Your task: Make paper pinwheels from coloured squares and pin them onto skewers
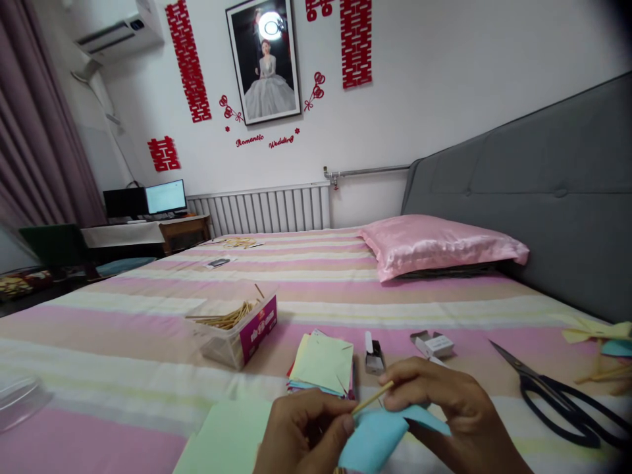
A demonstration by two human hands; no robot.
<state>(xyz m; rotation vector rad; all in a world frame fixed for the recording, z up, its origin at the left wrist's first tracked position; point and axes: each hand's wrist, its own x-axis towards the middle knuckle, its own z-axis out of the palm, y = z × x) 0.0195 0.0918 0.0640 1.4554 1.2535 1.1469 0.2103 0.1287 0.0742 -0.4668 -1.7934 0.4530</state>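
Observation:
My left hand (309,431) is closed, its thumb and fingertips pinching a thin wooden stick (371,398) near its lower end, against a folded piece of light blue paper (374,444). My right hand (451,411) is closed too, its fingertips on the stick's upper end. A blue flap of the paper reaches under the right fingers and over the palm. The stick lies slanted along the paper's top edge. Just beyond the hands is a stack of coloured paper squares (323,361), pale yellow on top. Light green paper (227,438) lies beside my left hand.
A clear plastic box of sticks (230,345) stands left of centre. Two small cartons (374,357) lie beyond my hands. Black-handled scissors (555,395) lie at right, near paper-and-stick pieces (602,342). A pink pillow (439,243) rests at the back; a clear lid (22,401) lies far left.

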